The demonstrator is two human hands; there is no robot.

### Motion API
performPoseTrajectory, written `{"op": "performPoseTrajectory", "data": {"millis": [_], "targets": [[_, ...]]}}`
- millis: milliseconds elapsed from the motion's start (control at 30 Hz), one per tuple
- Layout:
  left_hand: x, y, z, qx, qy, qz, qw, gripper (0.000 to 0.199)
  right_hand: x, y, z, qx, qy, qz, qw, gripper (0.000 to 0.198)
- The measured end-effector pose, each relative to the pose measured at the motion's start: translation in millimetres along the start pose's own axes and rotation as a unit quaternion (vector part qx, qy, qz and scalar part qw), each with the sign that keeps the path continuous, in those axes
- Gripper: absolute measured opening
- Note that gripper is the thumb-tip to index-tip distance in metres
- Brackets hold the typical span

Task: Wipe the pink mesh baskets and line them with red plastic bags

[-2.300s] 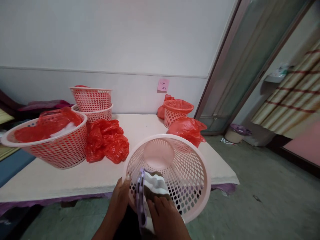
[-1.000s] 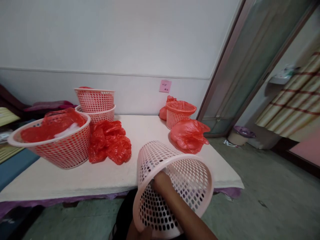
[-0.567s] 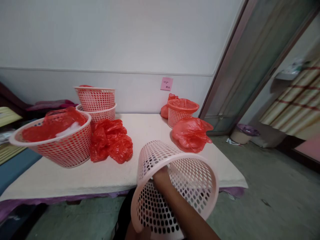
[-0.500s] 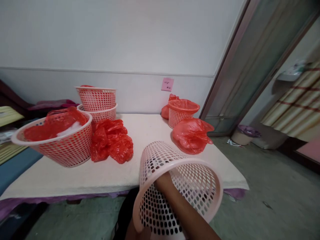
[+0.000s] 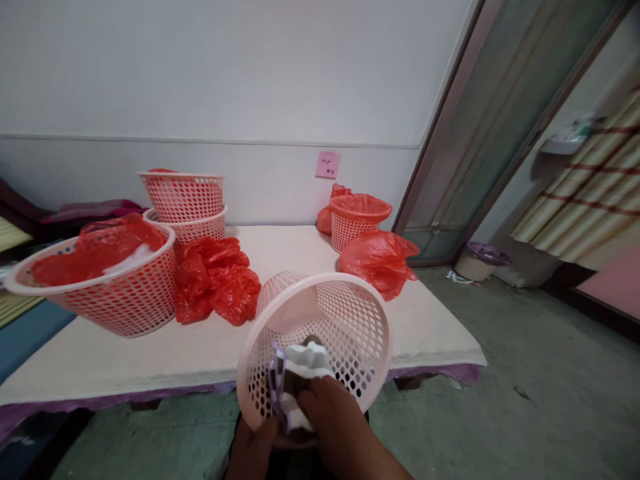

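A pink perforated plastic basket (image 5: 350,293) lies tilted at the front edge of the bed-like surface, its mouth facing me. Inside its mouth is a striped cloth (image 5: 305,360) in white, grey and brown with purple edging. My right hand (image 5: 335,413) is closed on this cloth at the basket's lower rim. At the lower left, my left hand (image 5: 254,445) grips the rim beside the cloth; part of its fingers is hidden. Left of the basket lies a crumpled red plastic bag (image 5: 217,280). Behind it to the right sits another red plastic bag (image 5: 377,260).
A large basket (image 5: 145,293) with red bags and something white stands at the left, before two stacked baskets (image 5: 185,200). A red-lined basket (image 5: 347,230) is at the back right. A pink note (image 5: 327,165) is on the wall. A bin (image 5: 475,263) stands on the floor.
My right hand has come out from deep inside the basket with the striped cloth. The basket has shifted left, and its mouth turned more toward me.
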State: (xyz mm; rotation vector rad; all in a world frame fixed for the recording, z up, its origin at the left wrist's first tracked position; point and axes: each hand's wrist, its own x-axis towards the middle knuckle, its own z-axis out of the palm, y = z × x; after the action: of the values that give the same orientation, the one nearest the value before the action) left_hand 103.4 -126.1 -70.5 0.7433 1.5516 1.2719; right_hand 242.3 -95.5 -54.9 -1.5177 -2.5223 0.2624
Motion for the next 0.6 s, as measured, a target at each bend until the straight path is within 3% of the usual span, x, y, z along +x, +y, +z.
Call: {"op": "performPoseTrajectory", "data": {"millis": [100,167,267,367,467,600], "targets": [[5.9,2.9,-2.0,-0.021,-0.017,0.007,1.0,0.032,-6.8,4.4,7.6,-0.051,0.021,0.01,0.998,0.011],[12.7,7.3,-5.7,-0.03,-0.02,0.017,0.999,0.031,-12.1,0.7,14.9,-0.044,0.052,-0.043,0.997,0.007],[25.2,14.7,-11.4,-0.033,-0.018,0.039,0.999,0.036,-19.3,-5.7,23.6,-0.05,0.106,-0.102,0.988,0.015],[36.2,20.3,-13.0,-0.038,-0.025,0.06,0.997,0.046,-22.7,-3.4,28.7,-0.082,0.145,-0.073,0.983,0.025],[42.9,26.9,-11.9,-0.043,-0.046,0.078,0.995,0.055,-22.4,2.7,33.9,-0.096,0.148,-0.047,0.983,0.037],[46.7,38.9,-13.6,-0.039,-0.08,0.102,0.991,0.052,-18.1,-0.8,32.3,-0.064,0.131,-0.085,0.986,0.043]]}}
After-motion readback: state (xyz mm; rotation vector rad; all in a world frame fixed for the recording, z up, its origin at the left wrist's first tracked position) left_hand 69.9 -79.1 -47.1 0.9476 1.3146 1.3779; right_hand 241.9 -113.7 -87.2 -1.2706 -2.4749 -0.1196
